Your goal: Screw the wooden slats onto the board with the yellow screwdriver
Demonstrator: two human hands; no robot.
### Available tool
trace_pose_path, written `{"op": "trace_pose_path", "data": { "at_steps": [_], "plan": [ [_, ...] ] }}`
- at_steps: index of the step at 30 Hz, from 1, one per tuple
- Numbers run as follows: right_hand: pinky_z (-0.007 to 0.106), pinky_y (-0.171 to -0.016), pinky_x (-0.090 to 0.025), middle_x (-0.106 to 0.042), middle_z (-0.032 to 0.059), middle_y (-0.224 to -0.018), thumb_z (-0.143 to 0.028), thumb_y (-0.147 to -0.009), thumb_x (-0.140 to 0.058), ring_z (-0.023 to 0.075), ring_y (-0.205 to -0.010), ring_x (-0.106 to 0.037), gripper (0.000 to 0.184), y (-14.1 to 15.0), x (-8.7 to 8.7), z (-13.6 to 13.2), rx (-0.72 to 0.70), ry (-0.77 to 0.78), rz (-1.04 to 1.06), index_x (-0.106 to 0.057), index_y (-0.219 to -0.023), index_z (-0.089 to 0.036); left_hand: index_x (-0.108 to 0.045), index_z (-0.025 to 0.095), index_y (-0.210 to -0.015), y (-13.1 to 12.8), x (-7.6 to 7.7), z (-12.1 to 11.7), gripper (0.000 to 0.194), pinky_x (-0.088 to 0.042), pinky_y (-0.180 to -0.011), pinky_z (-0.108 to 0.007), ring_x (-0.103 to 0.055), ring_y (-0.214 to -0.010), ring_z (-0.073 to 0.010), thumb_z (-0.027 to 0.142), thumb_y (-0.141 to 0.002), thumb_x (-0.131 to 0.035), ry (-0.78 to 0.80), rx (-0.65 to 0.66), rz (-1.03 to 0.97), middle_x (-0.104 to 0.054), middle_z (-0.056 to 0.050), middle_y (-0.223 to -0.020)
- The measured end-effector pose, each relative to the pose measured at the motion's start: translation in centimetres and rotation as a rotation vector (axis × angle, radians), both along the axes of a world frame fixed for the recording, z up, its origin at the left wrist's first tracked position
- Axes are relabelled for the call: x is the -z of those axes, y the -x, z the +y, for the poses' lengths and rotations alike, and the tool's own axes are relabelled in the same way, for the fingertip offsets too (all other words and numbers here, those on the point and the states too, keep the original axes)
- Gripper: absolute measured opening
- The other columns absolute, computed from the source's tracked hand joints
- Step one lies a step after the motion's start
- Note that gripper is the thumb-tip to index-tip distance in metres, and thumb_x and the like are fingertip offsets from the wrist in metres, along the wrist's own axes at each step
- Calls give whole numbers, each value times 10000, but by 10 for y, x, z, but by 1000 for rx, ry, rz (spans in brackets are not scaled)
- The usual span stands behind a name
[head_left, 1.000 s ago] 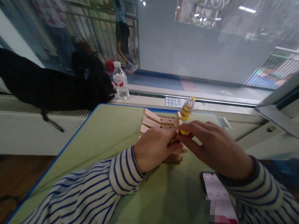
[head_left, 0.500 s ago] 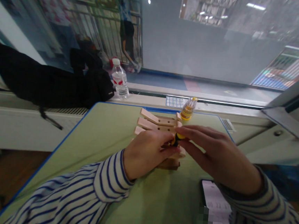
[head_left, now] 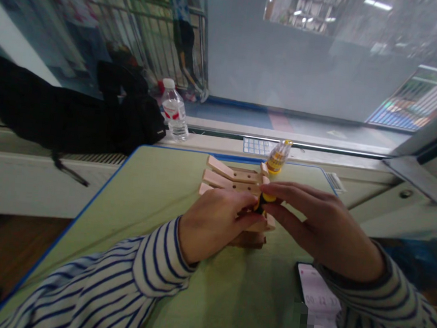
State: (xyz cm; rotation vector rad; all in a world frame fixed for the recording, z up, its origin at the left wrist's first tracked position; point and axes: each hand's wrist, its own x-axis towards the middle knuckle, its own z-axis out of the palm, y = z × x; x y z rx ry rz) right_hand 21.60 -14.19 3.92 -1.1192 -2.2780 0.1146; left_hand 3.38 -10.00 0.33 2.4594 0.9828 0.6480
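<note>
A yellow-and-black screwdriver (head_left: 264,200), its tip hidden, stands over a light wooden assembly (head_left: 222,180) with several slanted slats and small dark holes. The thumb and fingers of my left hand (head_left: 216,225) close around its black part, low against the wood. From the other side, my right hand (head_left: 313,221) pinches the yellow top of the handle between thumb and fingers. My left hand covers much of the nearer slats.
The assembly rests on a pale green table (head_left: 154,194) with a blue edge. Behind it stands a clear yellow-based bottle (head_left: 279,158). A phone (head_left: 318,290) lies by my right forearm. A water bottle (head_left: 174,110) and black bag (head_left: 92,122) are on the sill.
The view has shifted slightly. Both hands keep their places at the screwdriver, and its yellow handle looks slightly turned.
</note>
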Motion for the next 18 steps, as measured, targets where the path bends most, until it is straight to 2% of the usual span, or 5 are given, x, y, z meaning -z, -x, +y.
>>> {"op": "trace_pose_path", "data": {
  "at_steps": [7,11,18],
  "plan": [
    [224,-843,-484,-671,4,-1045,-241,-856,-548,111,-941,-620,209,0,3,3,37,3,38,-591,-1060,-219,-630,222,-983,1,0,4,171,-458,-852,-320,-623,-818,-167,263,-854,-526,16,66,-10,-674,-12,-874],
    [233,-818,-491,-675,-2,-1008,-238,-852,-555,111,-903,-628,191,1,3,4,49,-4,38,-586,-1040,-224,-623,223,-994,1,0,3,175,-460,-847,-320,-623,-807,-163,243,-851,-524,18,75,-24,-674,-8,-885],
    [282,-762,-519,-681,25,-987,-266,-856,-541,147,-873,-643,184,0,4,4,57,-3,41,-593,-1027,-221,-638,218,-957,1,4,4,177,-481,-719,-250,-627,-787,-146,292,-801,-599,80,46,-104,-680,2,-882]
  ]
}}
